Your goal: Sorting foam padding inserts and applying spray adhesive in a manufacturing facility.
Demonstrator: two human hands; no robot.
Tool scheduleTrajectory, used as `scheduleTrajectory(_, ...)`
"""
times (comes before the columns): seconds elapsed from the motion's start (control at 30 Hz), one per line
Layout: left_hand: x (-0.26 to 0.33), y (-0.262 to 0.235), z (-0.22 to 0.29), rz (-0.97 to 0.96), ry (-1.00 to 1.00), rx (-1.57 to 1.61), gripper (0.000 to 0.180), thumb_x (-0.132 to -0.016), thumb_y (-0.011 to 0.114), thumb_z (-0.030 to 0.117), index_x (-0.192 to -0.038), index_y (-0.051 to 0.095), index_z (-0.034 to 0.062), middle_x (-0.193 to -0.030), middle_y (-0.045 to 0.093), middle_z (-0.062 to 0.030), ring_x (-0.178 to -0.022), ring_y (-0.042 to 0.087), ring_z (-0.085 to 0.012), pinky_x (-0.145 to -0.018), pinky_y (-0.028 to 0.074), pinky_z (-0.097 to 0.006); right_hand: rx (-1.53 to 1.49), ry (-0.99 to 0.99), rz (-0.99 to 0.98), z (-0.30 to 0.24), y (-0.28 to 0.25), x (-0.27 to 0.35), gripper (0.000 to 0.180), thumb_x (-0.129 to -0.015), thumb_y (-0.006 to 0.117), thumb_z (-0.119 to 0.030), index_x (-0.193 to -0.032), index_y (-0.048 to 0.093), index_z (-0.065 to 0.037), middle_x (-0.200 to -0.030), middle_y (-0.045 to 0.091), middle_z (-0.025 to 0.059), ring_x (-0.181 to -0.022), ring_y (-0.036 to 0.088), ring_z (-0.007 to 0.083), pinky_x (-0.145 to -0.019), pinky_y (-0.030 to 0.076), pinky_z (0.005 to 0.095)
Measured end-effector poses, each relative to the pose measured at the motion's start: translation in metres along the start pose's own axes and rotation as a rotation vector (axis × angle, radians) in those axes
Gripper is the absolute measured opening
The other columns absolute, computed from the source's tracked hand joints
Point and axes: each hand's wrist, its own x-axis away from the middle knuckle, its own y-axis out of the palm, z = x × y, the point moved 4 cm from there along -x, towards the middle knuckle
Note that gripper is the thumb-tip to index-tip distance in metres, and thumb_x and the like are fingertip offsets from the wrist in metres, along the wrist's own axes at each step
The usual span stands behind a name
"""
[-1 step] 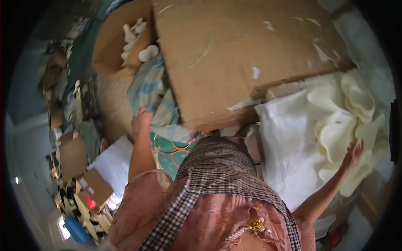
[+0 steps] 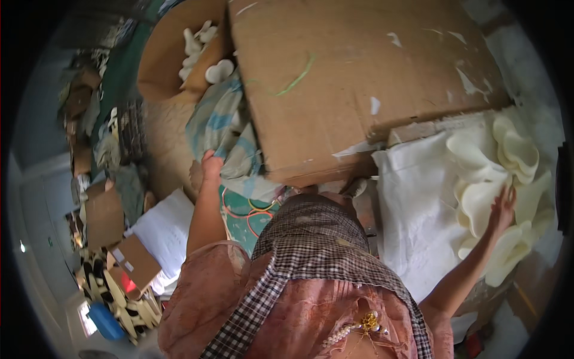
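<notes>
Right hand [image 2: 502, 208], fingers spread open, is lying flat on the pile of cream foam cutouts [image 2: 499, 179] at the right of the frame, gripping nothing. The cutouts are resting on a white sheet [image 2: 412, 203]. Left hand [image 2: 211, 166], left of centre, is pressing against a striped cloth [image 2: 218, 122]; its grip cannot be made out. A big cardboard sheet [image 2: 353, 78] is filling the upper centre.

Brown boxes all around, big and small.

A big flat brown cardboard box [image 2: 359, 78] lies far in the middle, with white torn spots and a green mark. An open brown box [image 2: 173, 54] stands far left with white shapes inside. More small brown boxes [image 2: 104, 215] sit on the left, and one [image 2: 139, 261] has a white label.
</notes>
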Motion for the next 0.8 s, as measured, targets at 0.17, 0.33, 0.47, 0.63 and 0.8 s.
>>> scheduleTrajectory(0.17,0.031,-0.080,0.010,0.065,-0.031,0.230,0.028,-0.053,0.045,-0.005,-0.078,0.053,0.0062,-0.069,0.047,-0.0001,-0.061,0.043,-0.0146,-0.054,0.035,-0.026,-0.384,0.532,-0.371,-0.013,0.115,-0.058,0.055,-0.082,0.044,-0.052,-0.118,0.052,-0.011,-0.063,0.055,0.0090,-0.049,0.053,0.0172,-0.040,0.042,0.0305)
scheduleTrajectory(0.33,0.038,-0.140,0.005,0.192,-0.012,0.672,0.027,-0.052,0.046,-0.007,-0.076,0.051,0.0056,-0.069,0.044,0.0014,-0.062,0.042,-0.0112,-0.054,0.032,-0.022,0.322,0.009,0.004,-0.045,0.054,-0.060,0.051,-0.075,0.058,-0.031,-0.122,0.051,-0.012,-0.108,0.061,0.0124,-0.090,0.060,0.0283,-0.081,0.046,0.0362)
scheduleTrajectory(0.47,0.049,-0.213,-0.050,0.351,-0.106,0.844,0.032,-0.048,0.041,-0.009,-0.077,0.048,0.0047,-0.071,0.043,-0.0002,-0.062,0.041,-0.0118,-0.055,0.032,-0.022,0.102,-0.362,-0.160,-0.225,0.086,-0.011,0.034,-0.083,0.050,-0.012,-0.117,0.055,-0.010,-0.103,0.063,0.0072,-0.087,0.061,0.0163,-0.075,0.048,0.0270)
scheduleTrajectory(0.63,0.091,-0.299,-0.097,0.518,-0.136,0.875,0.031,-0.043,0.037,-0.009,-0.070,0.040,0.0060,-0.068,0.040,-0.0027,-0.062,0.041,-0.0168,-0.059,0.035,-0.022,-0.634,-0.748,-0.759,-0.571,0.224,0.148,0.025,-0.082,0.057,-0.006,-0.107,0.058,-0.001,-0.094,0.062,0.0078,-0.085,0.058,0.0115,-0.071,0.047,0.0242)
scheduleTrajectory(0.8,0.093,-0.323,-0.074,0.498,-0.023,0.983,0.029,-0.042,0.037,-0.010,-0.065,0.036,0.0064,-0.066,0.039,-0.0028,-0.063,0.043,-0.0176,-0.060,0.037,-0.023,-0.717,-0.741,-1.115,-0.770,0.367,0.248,0.025,-0.078,0.059,-0.014,-0.101,0.061,-0.004,-0.080,0.063,0.0060,-0.073,0.057,0.0107,-0.066,0.046,0.0240)
